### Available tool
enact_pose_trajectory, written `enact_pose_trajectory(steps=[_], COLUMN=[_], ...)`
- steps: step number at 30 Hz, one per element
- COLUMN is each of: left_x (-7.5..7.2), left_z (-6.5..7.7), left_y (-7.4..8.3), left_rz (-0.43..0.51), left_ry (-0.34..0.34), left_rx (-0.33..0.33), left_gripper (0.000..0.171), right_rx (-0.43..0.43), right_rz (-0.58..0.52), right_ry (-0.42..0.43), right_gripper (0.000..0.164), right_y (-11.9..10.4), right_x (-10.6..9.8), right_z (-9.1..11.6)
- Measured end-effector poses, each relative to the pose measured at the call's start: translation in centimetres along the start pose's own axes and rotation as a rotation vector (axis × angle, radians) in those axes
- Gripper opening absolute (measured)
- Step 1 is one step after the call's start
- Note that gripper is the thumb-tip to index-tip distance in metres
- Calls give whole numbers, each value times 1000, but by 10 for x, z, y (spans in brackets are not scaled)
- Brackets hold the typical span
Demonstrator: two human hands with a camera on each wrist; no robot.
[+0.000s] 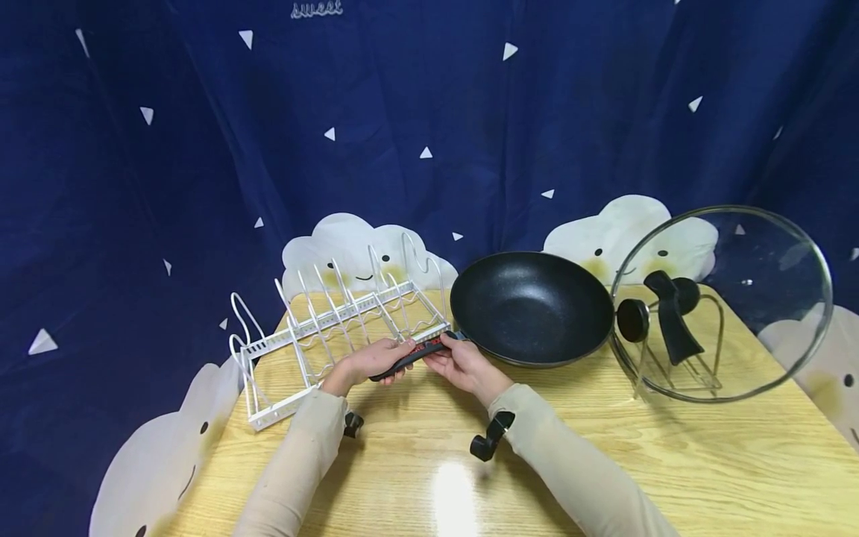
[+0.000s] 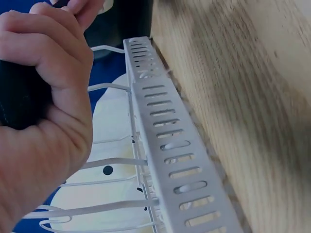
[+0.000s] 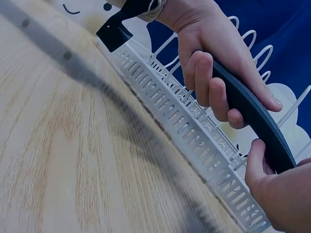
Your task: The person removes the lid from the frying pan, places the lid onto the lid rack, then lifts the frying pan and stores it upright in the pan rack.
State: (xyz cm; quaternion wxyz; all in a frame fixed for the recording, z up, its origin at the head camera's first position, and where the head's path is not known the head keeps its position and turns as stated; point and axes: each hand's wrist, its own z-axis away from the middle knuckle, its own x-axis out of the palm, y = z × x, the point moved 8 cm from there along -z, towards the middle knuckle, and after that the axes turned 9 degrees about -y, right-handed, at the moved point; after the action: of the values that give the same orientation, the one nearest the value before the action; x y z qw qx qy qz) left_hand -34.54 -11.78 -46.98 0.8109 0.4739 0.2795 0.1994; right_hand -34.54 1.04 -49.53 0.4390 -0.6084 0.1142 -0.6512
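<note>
A black frying pan (image 1: 530, 306) stands at the middle of the table, its dark inside facing up and towards me. Its long black handle (image 3: 252, 109) points left and towards me. My left hand (image 1: 372, 359) grips the handle near its free end, fingers curled round it in the left wrist view. Closer to the pan, my right hand (image 1: 466, 365) pinches the same handle between thumb and fingers. Just behind and left of the hands is a white wire rack (image 1: 274, 412) with upright dividers; its slotted side rail (image 2: 167, 131) runs below the left hand.
On the right, a large glass lid (image 1: 758, 298) with a black knob (image 1: 671, 317) leans upright in a small wire stand (image 1: 718, 350). The wooden table (image 1: 537, 477) extends in front. A dark blue curtain (image 1: 429, 89) with clouds hangs behind.
</note>
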Motion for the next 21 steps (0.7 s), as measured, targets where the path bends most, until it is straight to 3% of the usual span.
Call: enact_pose_trajectory(steps=[10, 21], left_x=[14, 34], left_z=[1, 0], left_y=[4, 5], left_rz=[3, 84], left_ry=[-70, -139], left_rx=[23, 7], left_gripper=[62, 61], right_rx=[34, 84], right_rz=[39, 89], right_ry=[-42, -95], right_gripper=[44, 44], right_y=[-1, -4], right_x=[-1, -5], right_z=[7, 19])
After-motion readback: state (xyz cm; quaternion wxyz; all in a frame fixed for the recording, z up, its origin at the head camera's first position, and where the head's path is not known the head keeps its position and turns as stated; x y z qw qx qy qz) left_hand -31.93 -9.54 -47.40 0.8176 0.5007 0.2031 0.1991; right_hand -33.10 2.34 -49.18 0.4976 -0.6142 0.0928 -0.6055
